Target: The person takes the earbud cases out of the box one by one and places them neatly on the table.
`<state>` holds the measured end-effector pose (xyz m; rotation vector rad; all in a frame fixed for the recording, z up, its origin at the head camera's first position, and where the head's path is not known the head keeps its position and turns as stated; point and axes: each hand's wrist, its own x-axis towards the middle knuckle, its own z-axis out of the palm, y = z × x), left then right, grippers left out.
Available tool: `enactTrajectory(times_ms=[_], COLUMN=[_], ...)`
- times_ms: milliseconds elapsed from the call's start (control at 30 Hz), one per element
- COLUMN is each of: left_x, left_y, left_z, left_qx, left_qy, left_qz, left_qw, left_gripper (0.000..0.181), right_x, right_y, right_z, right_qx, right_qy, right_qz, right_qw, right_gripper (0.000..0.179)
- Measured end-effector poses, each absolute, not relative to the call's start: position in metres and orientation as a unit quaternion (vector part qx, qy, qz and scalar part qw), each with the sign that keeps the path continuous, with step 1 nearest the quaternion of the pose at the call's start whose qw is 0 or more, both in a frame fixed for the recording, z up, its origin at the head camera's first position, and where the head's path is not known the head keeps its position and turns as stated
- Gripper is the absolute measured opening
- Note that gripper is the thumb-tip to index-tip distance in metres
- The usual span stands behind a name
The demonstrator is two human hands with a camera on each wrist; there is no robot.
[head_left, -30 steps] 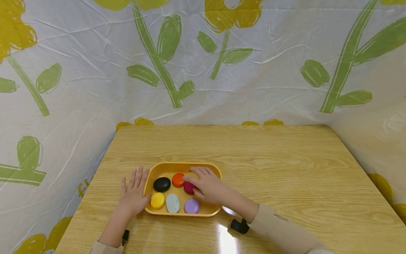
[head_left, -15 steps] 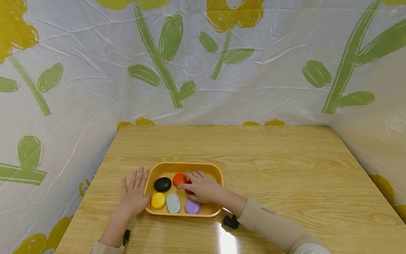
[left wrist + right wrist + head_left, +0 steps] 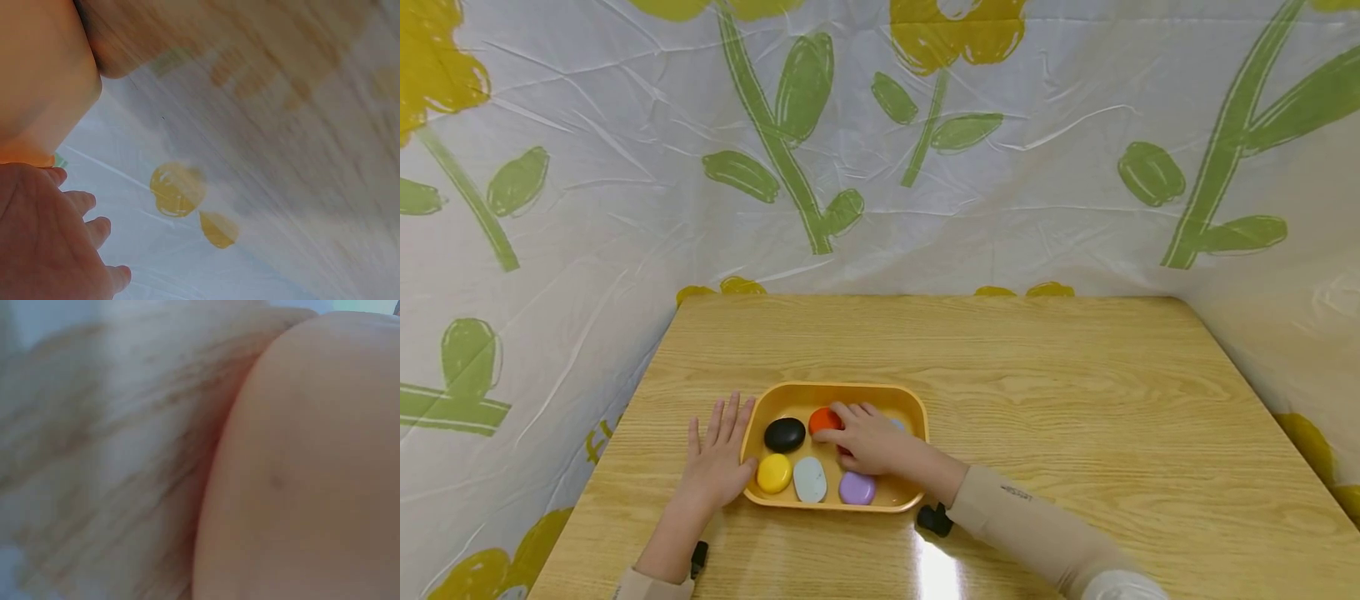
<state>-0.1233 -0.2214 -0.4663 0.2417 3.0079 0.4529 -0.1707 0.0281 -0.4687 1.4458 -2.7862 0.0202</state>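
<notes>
A yellow-orange tray (image 3: 842, 505) holds several smooth, rounded, pebble-like stones. My left hand (image 3: 713, 467) lies against the tray's left end with its fingers straight and spread; the left wrist view also shows this hand (image 3: 50, 244) beside the tray wall (image 3: 44, 75). My right hand (image 3: 872, 442) reaches into the tray. Its thumb and fingertips pinch an orange-red stone (image 3: 823, 418) from below and above right. A crimson stone (image 3: 844, 450) is mostly hidden under this hand, and a light blue stone (image 3: 897, 423) peeks out behind it.
Also in the tray are a black stone (image 3: 785, 435), a yellow stone (image 3: 774, 473), a grey-white oval stone (image 3: 810, 480) and a lilac stone (image 3: 857, 488). The wooden table (image 3: 1045, 383) meets a flower-printed cloth (image 3: 1000, 225) at the back and sides.
My right hand has slid left, from the crimson stone to the orange-red one. The light blue stone has come into sight behind it. My left hand has stayed in place.
</notes>
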Motion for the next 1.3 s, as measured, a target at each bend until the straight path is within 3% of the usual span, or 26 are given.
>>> enactTrajectory(times_ms=[233,600,1000,1300], left_x=[-0.123,-0.124,-0.123,-0.123], left_y=[-0.221,-0.221,-0.221,-0.221], left_z=[-0.466,-0.465,-0.466,-0.466], left_qx=[0.077,0.076,0.075,0.074], left_qy=[0.985,0.984,0.983,0.983], left_qz=[0.143,0.151,0.158,0.161], left_qw=[0.050,0.056,0.052,0.052], left_gripper=[0.076,0.075,0.075,0.076], right_x=[-0.171,-0.170,-0.168,-0.178], right_y=[0.027,0.033,0.033,0.050], right_z=[-0.470,-0.472,-0.464,-0.430], right_qx=[0.452,0.464,0.445,0.453], right_qy=[-0.891,-0.885,-0.893,-0.880], right_qz=[0.031,0.009,0.058,0.135], right_qw=[-0.013,0.023,0.000,0.052], right_gripper=[0.041,0.030,0.020,0.022])
